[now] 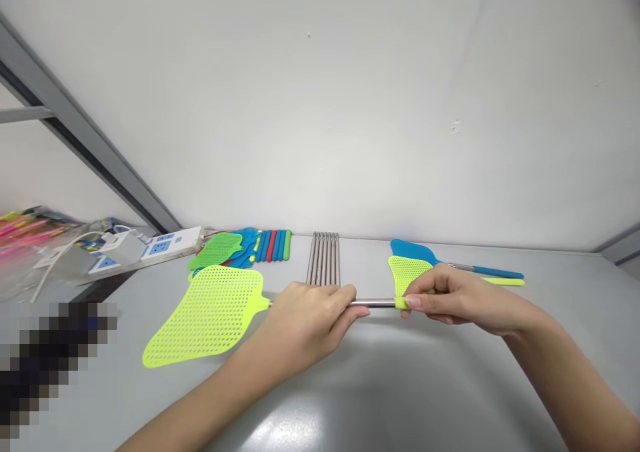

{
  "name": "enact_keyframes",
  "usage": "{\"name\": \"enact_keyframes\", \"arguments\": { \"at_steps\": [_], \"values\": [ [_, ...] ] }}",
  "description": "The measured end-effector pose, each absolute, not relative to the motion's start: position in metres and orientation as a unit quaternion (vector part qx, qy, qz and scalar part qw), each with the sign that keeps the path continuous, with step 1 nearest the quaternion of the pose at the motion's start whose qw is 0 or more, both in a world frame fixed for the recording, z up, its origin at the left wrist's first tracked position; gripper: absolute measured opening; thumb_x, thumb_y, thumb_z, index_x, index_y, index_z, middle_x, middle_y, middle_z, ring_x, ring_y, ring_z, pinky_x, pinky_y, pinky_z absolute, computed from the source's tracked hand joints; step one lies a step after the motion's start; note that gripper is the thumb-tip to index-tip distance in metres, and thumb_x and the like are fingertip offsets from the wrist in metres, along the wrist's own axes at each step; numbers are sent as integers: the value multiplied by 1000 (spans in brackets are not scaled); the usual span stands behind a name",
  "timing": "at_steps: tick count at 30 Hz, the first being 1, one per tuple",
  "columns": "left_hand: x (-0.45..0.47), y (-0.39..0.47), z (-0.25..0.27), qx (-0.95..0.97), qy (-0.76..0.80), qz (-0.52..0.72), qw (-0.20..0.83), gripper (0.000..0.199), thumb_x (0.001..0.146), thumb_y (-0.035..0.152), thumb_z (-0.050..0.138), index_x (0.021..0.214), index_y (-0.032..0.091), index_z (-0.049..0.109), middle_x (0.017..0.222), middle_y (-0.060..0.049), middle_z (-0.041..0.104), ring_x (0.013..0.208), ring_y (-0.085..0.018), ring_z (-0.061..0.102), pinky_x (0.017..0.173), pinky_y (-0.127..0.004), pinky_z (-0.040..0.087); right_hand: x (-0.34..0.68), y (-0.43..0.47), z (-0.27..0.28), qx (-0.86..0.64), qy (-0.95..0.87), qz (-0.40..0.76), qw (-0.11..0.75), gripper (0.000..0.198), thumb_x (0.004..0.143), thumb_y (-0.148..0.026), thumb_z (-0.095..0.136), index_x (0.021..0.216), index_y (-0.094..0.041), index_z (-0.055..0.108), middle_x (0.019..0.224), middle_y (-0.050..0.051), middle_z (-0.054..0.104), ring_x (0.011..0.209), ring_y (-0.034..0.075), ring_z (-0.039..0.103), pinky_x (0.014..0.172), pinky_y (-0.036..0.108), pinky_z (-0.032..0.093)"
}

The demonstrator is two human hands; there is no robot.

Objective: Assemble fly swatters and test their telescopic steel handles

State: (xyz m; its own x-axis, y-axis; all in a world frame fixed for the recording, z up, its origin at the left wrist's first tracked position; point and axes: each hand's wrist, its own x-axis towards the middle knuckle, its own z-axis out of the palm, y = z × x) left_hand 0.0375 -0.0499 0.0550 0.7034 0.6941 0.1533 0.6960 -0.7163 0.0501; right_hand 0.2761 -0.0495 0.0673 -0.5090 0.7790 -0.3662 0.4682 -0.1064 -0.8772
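Observation:
A yellow-green fly swatter [207, 312] is held level above the table, its mesh head out to the left. My left hand [313, 315] is closed around its metal rod [375, 303]. At the rod's right end, my right hand [450, 299] pinches a short yellow-green piece, the handle grip [401, 303]; most of it is hidden by my fingers. Behind my left hand stands a row of bare metal rods [324, 255]. Beyond my right hand lie a blue fly swatter [413, 249] and another yellow-green fly swatter [407, 270], partly covered by that hand.
Coloured handle grips [273, 245] lie in a row at the back, beside a pile of loose swatter heads [220, 249]. A white power strip [173, 242] with plugs and cables runs along the left. Past it are pink and yellow items [30, 232]. A wall [320, 139] bounds the table's back.

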Motion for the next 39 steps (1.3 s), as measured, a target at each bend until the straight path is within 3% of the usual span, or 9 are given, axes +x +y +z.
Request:
{"name": "enact_keyframes", "arguments": {
  "at_steps": [7, 12, 22, 34, 39],
  "values": [
    [32, -46, 58, -933, -338, -108, -57, 25, 91, 37, 26, 93, 23, 47, 72, 2, 55, 59, -11, 49, 50, -23, 29, 279, -50, 73, -466, -681, 555, 104, 36, 79, -48, 48, 77, -15, 61, 53, -6, 28, 46, 6, 23, 43, 22, 17],
    [31, -45, 64, -941, -311, -127, -38, 23, 92, 31, 26, 97, 22, 46, 76, 1, 55, 63, -11, 50, 53, -23, 31, 284, -51, 78, -466, -695, 538, 102, 35, 79, -49, 47, 79, -16, 59, 55, -5, 26, 48, 6, 22, 44, 23, 16],
    [32, -46, 69, -935, -331, -117, -50, 21, 92, 30, 26, 89, 20, 44, 70, 2, 51, 58, -11, 47, 51, -23, 30, 289, -50, 77, -452, -710, 530, 102, 33, 81, -47, 45, 73, -16, 54, 56, -5, 22, 48, 7, 18, 44, 24, 13],
    [28, -47, 76, -916, -369, -109, -115, 20, 91, 32, 28, 93, 22, 45, 74, 2, 53, 63, -12, 49, 54, -23, 31, 289, -52, 83, -461, -729, 493, 114, 36, 80, -49, 45, 81, -17, 60, 58, -4, 25, 51, 8, 21, 46, 24, 15],
    [24, -43, 80, -908, -386, -105, -123, 25, 91, 33, 27, 79, 21, 45, 66, 4, 50, 59, -11, 47, 52, -22, 29, 293, -55, 87, -474, -722, 488, 123, 36, 80, -49, 45, 84, -17, 60, 59, -3, 27, 52, 9, 22, 47, 24, 16]
  ]
}}
